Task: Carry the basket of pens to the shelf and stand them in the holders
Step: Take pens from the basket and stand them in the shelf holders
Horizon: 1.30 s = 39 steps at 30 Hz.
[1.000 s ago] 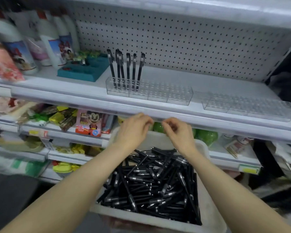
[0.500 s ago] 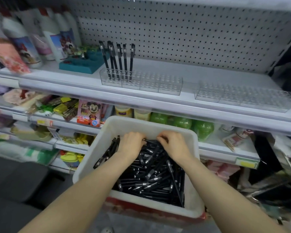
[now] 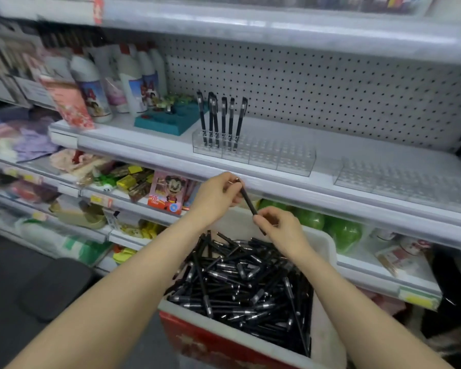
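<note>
A white basket full of black pens sits low in front of the shelf. Both hands hold one black pen above the basket. My left hand pinches its upper end and my right hand grips its lower end. On the shelf stands a clear holder with several black pens upright at its left end. A second clear holder stands to the right with no pens in it.
White bottles and a teal tray stand on the shelf left of the holders. A pegboard backs the shelf. Lower shelves hold a pink toy box and green items. Dark floor lies at the left.
Both hands were down among the pens in the basket; they have risen above it holding one pen between them. The view has tilted up a little.
</note>
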Available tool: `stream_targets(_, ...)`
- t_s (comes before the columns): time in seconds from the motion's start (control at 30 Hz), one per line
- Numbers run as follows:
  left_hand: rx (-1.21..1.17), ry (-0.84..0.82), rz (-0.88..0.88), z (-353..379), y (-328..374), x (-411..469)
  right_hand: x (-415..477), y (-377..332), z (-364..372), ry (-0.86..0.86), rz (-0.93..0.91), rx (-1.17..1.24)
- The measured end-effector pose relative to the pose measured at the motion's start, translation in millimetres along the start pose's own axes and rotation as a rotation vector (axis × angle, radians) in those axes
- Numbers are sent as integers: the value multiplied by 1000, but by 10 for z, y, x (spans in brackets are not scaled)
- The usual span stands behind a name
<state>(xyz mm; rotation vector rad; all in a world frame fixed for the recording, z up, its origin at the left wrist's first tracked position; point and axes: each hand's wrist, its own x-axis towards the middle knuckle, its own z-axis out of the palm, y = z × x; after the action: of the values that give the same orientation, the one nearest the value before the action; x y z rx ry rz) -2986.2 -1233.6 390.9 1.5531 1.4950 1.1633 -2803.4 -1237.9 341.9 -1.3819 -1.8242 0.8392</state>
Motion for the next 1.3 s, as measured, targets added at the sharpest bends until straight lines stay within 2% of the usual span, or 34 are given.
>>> stream_targets(0.13,-217,55,-96,-179,114,150,184,-329,-122,113,80,357)
stream_targets(0.27,-302,-15,-110,-274,128,271,405,-629,-297,229,185,667)
stream_targets(0.33,-194,-41,-7,-279,101,343,529,-733,-360,277,206,831)
stream_targets(0.4,34,-14,149,-283,53,419,647,-827,-383,302,178,874)
stream_targets(0.57,470,179,437,-393,22,667,988,-1079,-451,448,68,666)
stream_targets(0.67,691,181,512,-499,-34,881,1249,-1204,-535,512,-19,429)
stream_targets(0.77,803,139,536,-530,-133,1016,1477,-1272,-530,531,-72,248)
stream_targets(1.0,778,179,556,-451,-310,1078,1803,-1217,-370,425,-52,-97)
stream_targets(1.13,761,198,575,-436,-333,1084,1937,-1174,-195,276,-11,-388)
stream_targets(1.3,756,212,589,-427,-350,1088,2013,-1063,-118,301,18,-355)
